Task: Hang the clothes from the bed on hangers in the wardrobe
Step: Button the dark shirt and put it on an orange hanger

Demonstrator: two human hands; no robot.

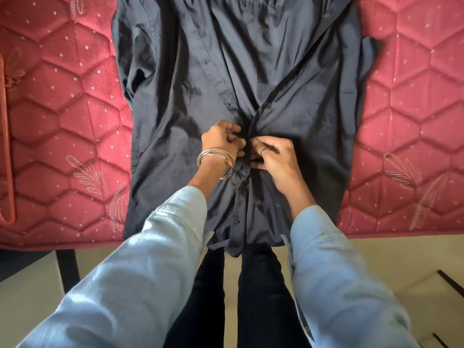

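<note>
Fingers (pixel 238 143) of both hands pinch dark shirt (pixel 175 71) placket — mid-front, on bed (pixel 62 109).

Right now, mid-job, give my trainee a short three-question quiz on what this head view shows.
1. True or false: the dark shirt lies spread flat on the red quilted mattress.
2. Where do the left hand and right hand pinch the shirt? A collar, B front placket, C sleeve cuff.
3. Fill in: the pink hanger lies at the frame's ____ edge, apart from the shirt.

Key: 1 true; 2 B; 3 left.
</note>
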